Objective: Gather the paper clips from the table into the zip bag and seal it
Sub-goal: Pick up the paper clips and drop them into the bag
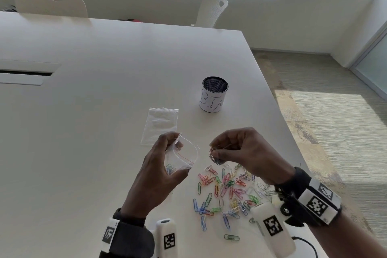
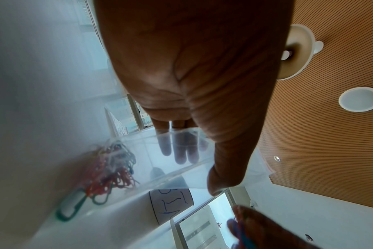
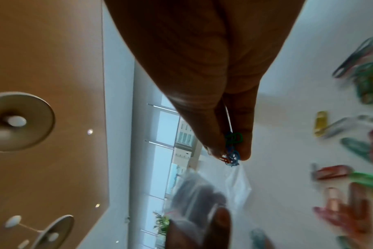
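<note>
Holding an open zip bag above the desk, the left hand grips it between thumb and fingers; a few coloured clips already lie at its bottom. Just beside its mouth, the right hand pinches a small bunch of paper clips. More loose clips are scattered on the desk below. A second, flat bag lies farther off, near a mesh cup labelled "BIN"; its inside cannot be made out.

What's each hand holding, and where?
Left hand grips the open zip bag by its side below the mouth. Right hand pinches a bunch of paper clips between its fingertips.
</note>
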Demonstrator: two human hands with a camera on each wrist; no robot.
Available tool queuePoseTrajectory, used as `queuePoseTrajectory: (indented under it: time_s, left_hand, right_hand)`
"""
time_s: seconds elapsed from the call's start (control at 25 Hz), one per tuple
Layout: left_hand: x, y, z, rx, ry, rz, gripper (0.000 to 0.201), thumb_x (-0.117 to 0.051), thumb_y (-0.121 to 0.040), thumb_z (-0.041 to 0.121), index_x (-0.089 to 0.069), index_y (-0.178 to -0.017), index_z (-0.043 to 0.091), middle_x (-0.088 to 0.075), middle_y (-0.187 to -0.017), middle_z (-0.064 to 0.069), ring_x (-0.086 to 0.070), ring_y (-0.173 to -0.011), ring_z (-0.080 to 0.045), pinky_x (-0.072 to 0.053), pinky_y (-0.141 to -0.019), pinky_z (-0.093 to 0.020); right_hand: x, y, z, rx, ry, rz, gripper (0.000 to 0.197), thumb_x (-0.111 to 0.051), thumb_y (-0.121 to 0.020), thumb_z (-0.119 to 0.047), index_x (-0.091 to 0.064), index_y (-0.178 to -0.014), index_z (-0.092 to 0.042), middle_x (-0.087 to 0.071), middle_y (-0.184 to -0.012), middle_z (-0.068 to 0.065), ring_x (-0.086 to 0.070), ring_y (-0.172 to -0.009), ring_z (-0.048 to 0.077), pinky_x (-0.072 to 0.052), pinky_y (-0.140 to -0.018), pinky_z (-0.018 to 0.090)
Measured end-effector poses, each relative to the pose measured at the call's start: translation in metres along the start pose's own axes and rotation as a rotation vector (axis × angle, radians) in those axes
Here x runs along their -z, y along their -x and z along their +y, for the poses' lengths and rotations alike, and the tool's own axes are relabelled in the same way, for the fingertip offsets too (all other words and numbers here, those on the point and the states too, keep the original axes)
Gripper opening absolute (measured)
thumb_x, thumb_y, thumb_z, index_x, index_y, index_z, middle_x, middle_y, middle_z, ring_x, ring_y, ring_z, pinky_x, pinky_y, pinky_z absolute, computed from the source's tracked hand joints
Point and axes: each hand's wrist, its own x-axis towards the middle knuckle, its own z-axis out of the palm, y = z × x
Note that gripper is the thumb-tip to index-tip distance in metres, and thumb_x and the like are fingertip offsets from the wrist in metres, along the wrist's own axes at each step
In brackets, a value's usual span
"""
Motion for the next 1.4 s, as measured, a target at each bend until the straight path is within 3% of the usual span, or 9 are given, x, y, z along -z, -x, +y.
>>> queuePoseTrajectory:
  time_s: [0.2,0.36,0.48,0.6,0.72,0.84,1.04,1.28,1.4]
  left_hand:
    - [-0.001,-0.001,0.000,-0.008,0.002,-0.008,0.071,-0.090,-0.081,0.024,-0.048,-0.137,0.034,-0.063,-0.124,0.018,-0.064,-0.115,-0.008,-0.054,-0.095,-0.028]
    - [-0.001,-0.001,0.004,-0.005,0.011,-0.003,0.071,-0.089,-0.080,0.022,-0.048,-0.136,0.037,-0.065,-0.126,0.018,-0.065,-0.116,-0.006,-0.054,-0.095,-0.024]
    - [-0.001,-0.001,0.003,0.012,0.011,0.004,0.072,-0.088,-0.081,0.023,-0.047,-0.137,0.038,-0.066,-0.129,0.017,-0.065,-0.118,-0.005,-0.052,-0.096,-0.021]
    - [0.000,0.000,0.002,0.012,0.008,0.010,0.072,-0.089,-0.080,0.023,-0.046,-0.136,0.040,-0.066,-0.127,0.018,-0.064,-0.117,-0.004,-0.052,-0.093,-0.016]
    - [0.000,0.001,0.002,0.006,0.012,0.002,0.071,-0.089,-0.081,0.025,-0.046,-0.135,0.040,-0.064,-0.123,0.019,-0.064,-0.115,-0.007,-0.056,-0.091,-0.020]
    - [0.000,0.002,0.001,0.007,0.017,0.002,0.071,-0.088,-0.082,0.026,-0.046,-0.138,0.038,-0.062,-0.121,0.023,-0.063,-0.116,-0.006,-0.057,-0.093,-0.027]
    - [-0.004,0.000,0.003,0.000,0.034,-0.016,0.073,-0.089,-0.083,0.023,-0.046,-0.140,0.038,-0.064,-0.121,0.022,-0.063,-0.122,-0.005,-0.059,-0.097,-0.033]
    - [-0.009,-0.010,0.008,-0.021,0.020,-0.048,0.076,-0.090,-0.081,0.025,-0.044,-0.139,0.043,-0.064,-0.123,0.021,-0.061,-0.125,0.004,-0.056,-0.097,-0.025]
    - [-0.012,-0.013,0.010,-0.026,0.006,-0.050,0.077,-0.089,-0.082,0.023,-0.042,-0.136,0.049,-0.065,-0.122,0.021,-0.061,-0.120,0.006,-0.055,-0.094,-0.024]
  right_hand:
    - [-0.021,-0.007,-0.037,0.142,0.023,0.075,0.018,-0.083,-0.086,-0.003,-0.079,-0.103,-0.006,-0.082,-0.088,0.010,-0.081,-0.081,0.026,-0.067,-0.082,0.036]
    - [-0.044,-0.018,-0.040,0.198,0.246,0.121,0.012,-0.086,-0.085,-0.008,-0.081,-0.095,-0.011,-0.081,-0.080,0.002,-0.079,-0.072,0.012,-0.067,-0.076,0.038]
    - [-0.051,-0.019,-0.042,0.217,0.362,0.101,0.012,-0.085,-0.087,-0.015,-0.081,-0.098,-0.012,-0.081,-0.085,-0.003,-0.078,-0.076,0.004,-0.067,-0.076,0.032]
    - [-0.051,-0.018,-0.047,0.250,0.377,0.081,0.005,-0.081,-0.090,-0.011,-0.082,-0.095,-0.011,-0.081,-0.083,-0.006,-0.078,-0.076,0.004,-0.065,-0.076,0.032]
    - [-0.039,-0.015,-0.050,0.264,0.390,0.145,0.006,-0.082,-0.089,-0.010,-0.083,-0.095,-0.011,-0.080,-0.079,-0.004,-0.077,-0.073,0.005,-0.065,-0.076,0.028]
    - [-0.011,-0.012,-0.043,0.212,0.376,0.230,0.008,-0.084,-0.087,-0.009,-0.083,-0.095,-0.011,-0.081,-0.078,-0.003,-0.078,-0.070,0.002,-0.065,-0.077,0.022]
    - [0.045,-0.005,0.002,0.057,0.526,0.324,0.006,-0.083,-0.088,-0.009,-0.082,-0.093,-0.013,-0.080,-0.076,-0.004,-0.077,-0.071,0.006,-0.066,-0.077,0.026]
    - [0.085,0.009,0.069,-0.246,0.874,0.368,0.022,-0.070,-0.098,-0.015,-0.076,-0.118,-0.010,-0.078,-0.116,0.008,-0.073,-0.104,0.021,-0.057,-0.094,0.032]
    - [0.093,0.017,0.087,-0.387,0.964,0.370,0.023,-0.061,-0.100,-0.010,-0.071,-0.121,-0.010,-0.071,-0.124,0.011,-0.067,-0.112,0.026,-0.055,-0.099,0.035]
